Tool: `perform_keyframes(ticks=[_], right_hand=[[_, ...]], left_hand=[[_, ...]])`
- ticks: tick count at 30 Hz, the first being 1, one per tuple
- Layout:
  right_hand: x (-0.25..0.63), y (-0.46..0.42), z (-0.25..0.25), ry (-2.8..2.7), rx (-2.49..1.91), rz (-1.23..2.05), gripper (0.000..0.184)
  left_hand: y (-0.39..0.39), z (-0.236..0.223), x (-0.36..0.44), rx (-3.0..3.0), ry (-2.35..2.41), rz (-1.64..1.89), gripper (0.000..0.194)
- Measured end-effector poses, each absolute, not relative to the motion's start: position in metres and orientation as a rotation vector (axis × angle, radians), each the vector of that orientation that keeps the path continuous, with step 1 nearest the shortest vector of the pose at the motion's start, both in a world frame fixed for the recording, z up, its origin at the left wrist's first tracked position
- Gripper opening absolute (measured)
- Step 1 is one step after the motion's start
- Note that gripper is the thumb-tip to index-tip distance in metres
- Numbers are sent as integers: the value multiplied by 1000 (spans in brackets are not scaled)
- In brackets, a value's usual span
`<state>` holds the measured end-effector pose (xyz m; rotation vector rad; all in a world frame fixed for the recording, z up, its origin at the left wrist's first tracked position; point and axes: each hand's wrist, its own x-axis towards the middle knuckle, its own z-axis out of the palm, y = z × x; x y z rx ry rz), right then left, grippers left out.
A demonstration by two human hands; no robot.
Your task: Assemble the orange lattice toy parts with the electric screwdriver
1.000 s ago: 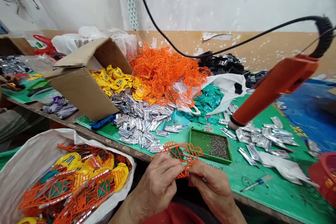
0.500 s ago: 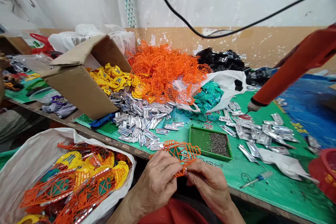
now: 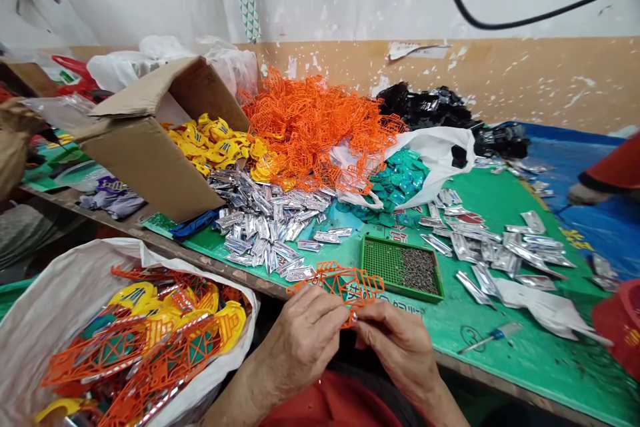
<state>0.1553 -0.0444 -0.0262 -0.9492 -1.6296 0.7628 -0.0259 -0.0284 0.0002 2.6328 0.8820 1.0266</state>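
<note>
Looks only partly done, pinching orange frame (image 3: 343, 280) with both left hand (image 3: 305, 333) and right hand (image 3: 400, 340), with joined pieces (image 3: 150, 328) inside white sack (image 3: 27, 347) but large orange heap (image 3: 310, 127) remaining.

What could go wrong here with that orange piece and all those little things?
The left hand and right hand grip the orange piece tightly; its thin bars might bend or snap. It also sits close to the open green tray, so a bump could spill the tiny dark bits. And the loose screwdriver could perhaps roll off the table.
</note>
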Motion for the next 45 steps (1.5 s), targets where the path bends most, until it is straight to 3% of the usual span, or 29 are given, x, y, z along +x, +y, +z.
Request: perform_keyframes(ticks=[7, 12, 24, 29, 36, 40, 45], right_hand=[[154, -46, -23, -1878, -1030, 427, 18], [154, -46, -17, -1956, -993, 179, 15], [154, -45, -19, -1961, -982, 202, 16], [153, -46, -27, -2049, -1102, 313, 26], [154, -42, -20, -1840, -1012, 118, 19], [155, -46, -26, -1795, -999, 154, 21], [156, -49, -42, -1779, -974, 184, 23]], left_hand=[[-27, 3, -26, 2696, 887, 946, 20], [-27, 2, -25, 2694, 889, 937, 22], [-25, 3, -27, 2721, 860, 887, 19], [-26, 1, -26, 2705, 898, 845, 19], [-29, 4, -31, 2747, 1214, 1353, 29], [-33, 0, -35, 2685, 1335, 1354, 20], [-36, -1, -32, 2686, 1298, 1403, 25]])
